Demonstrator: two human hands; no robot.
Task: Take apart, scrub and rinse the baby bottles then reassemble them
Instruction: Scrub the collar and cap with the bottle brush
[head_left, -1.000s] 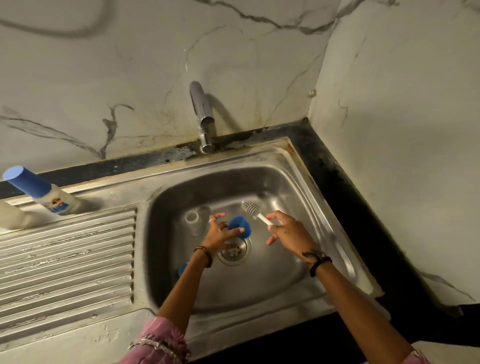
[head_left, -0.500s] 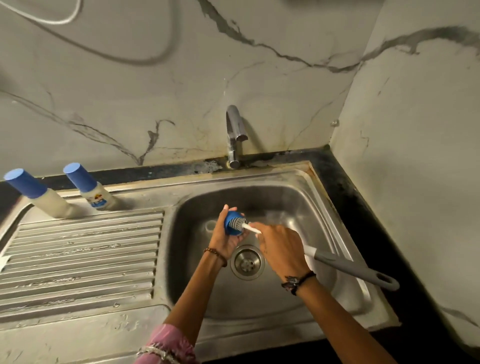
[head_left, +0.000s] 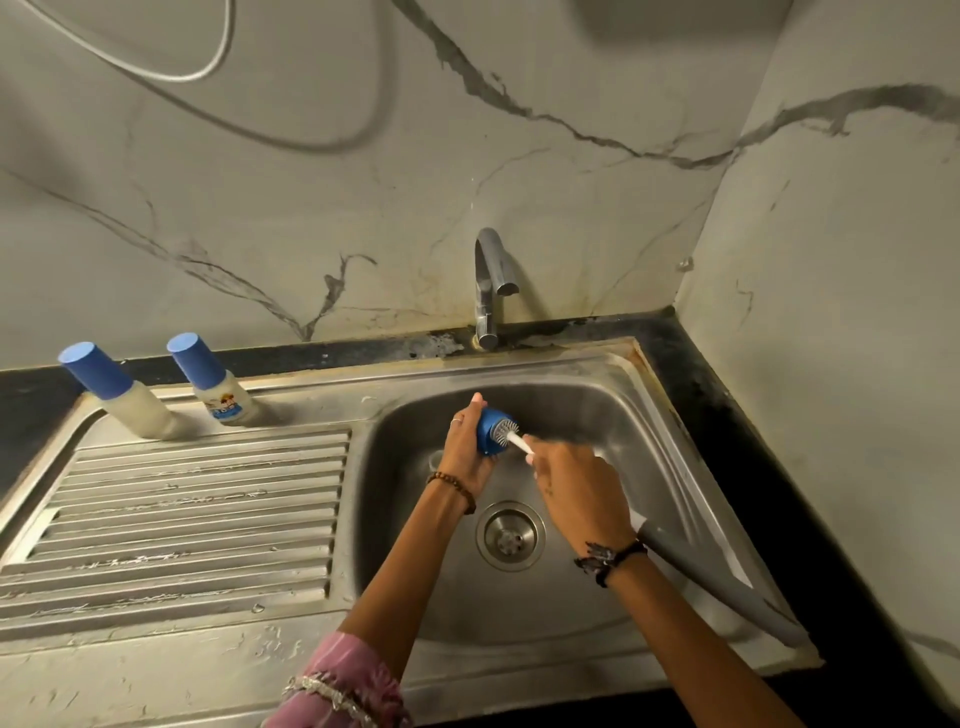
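While the left hand (head_left: 467, 452) grips a blue cap (head_left: 491, 431) over the sink (head_left: 675, 467), the right hand (head_left: 576, 493) holds a brush (head_left: 506, 432), bristles inside it; 2 capped bottles (head_left: 208, 384) stand on the drainboard (head_left: 182, 519), well apart.

Steel, plastic and marble-look wall around my fingers

My left hand (head_left: 467, 457) grips a blue cap (head_left: 488, 431) of smooth, matt plastic; the bristled brush (head_left: 506, 431) inside it has a white plastic stem that my right hand (head_left: 576, 493) pinches, with a dull grey handle behind my wrist. Below my fingers the sink (head_left: 613, 395) is brushed stainless steel, scuffed and dimly shiny, as is the ribbed drainboard (head_left: 197, 519) to their left. Beyond my fingertips the tap (head_left: 488, 280) is polished metal against a smooth, veined wall (head_left: 311, 208).
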